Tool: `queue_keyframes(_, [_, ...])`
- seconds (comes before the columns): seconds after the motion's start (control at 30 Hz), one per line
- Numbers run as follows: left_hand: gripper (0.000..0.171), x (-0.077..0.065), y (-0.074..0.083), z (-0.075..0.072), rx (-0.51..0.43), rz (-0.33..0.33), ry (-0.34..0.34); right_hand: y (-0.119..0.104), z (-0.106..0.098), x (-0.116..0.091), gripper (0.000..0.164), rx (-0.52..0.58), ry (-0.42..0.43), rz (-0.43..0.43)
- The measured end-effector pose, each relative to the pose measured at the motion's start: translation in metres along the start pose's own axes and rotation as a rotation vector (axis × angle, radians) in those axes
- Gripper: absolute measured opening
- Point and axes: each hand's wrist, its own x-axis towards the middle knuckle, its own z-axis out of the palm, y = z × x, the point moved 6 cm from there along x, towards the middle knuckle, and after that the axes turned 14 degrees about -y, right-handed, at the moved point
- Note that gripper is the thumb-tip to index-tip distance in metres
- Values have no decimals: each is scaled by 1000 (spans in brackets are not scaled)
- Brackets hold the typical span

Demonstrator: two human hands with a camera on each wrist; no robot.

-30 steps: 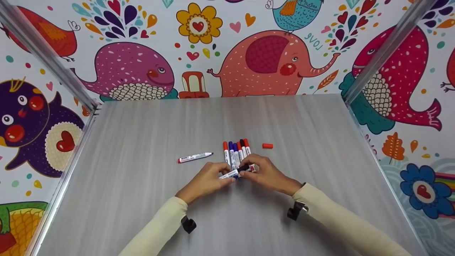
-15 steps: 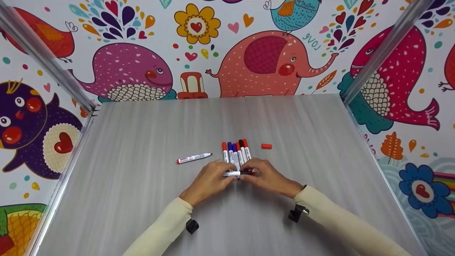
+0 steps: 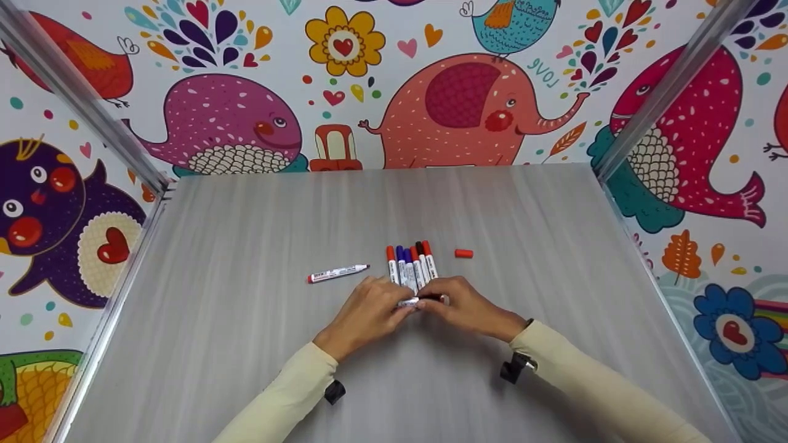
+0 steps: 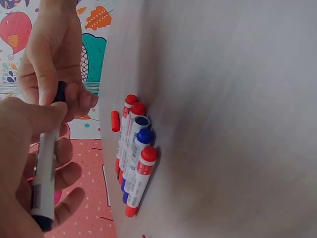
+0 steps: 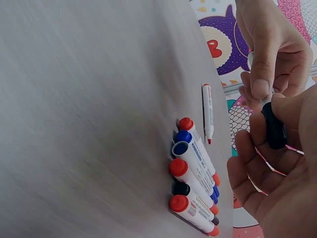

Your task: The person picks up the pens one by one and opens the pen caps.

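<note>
Tabletop (image 3: pixel 431 394) pale grey, streaked like wood grain, with a dull sheen; printed wall (image 3: pixel 394 80) behind, flat cartoon animals on white. Held marker (image 4: pixel 45 168): slim, straight cylinder, smooth white barrel with printing, dark plug at the tail, dark ribless-looking cap (image 5: pixel 275 126) at the other end. Left hand (image 3: pixel 369 307) has thumb and fingers curled round the barrel, grip narrow, tail lying toward the palm. Right hand (image 3: pixel 465 307) pinches the dark cap between thumb and fingers, gap no wider than the cap itself; its other fingers are bent loosely. Cannot tell whether the cap sits fully home, the join being covered by fingertips. Held marker is up off the table, between the hands, on the person's side of a row of six markers (image 3: pixel 417 271). Its long axis runs roughly left to right, cap end toward the right hand, crossways to the row, whose barrels lie side by side pointing away from the person, red, blue and black caps at the far ends. Uncapped marker (image 3: pixel 337 274) lies left of the row, red tail leftward, bare tip rightward and slightly away. Loose red cap (image 3: pixel 463 253), a short smooth tube, lies right of the row, on its side.
</note>
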Motion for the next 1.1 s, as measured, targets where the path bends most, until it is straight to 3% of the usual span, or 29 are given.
queue_keyframes(0.27, [20,6,2,0,-18,-27,-135,3,-1,-1,15,26,-23,10])
queue_keyframes(0.53, [16,10,5,1,-8,-14,-157,2,-1,-1,14,58,-44,15])
queue_keyframes(0.73, [16,11,2,2,-150,-10,-172,1,-1,-3,15,38,-37,-37])
queue_keyframes(0.9, [10,12,0,-2,-265,39,-116,-2,-1,-4,15,-7,-18,-122])
queue_keyframes(1.1, [7,11,-5,-1,-440,14,-107,-9,-2,-6,17,-86,-8,-171])
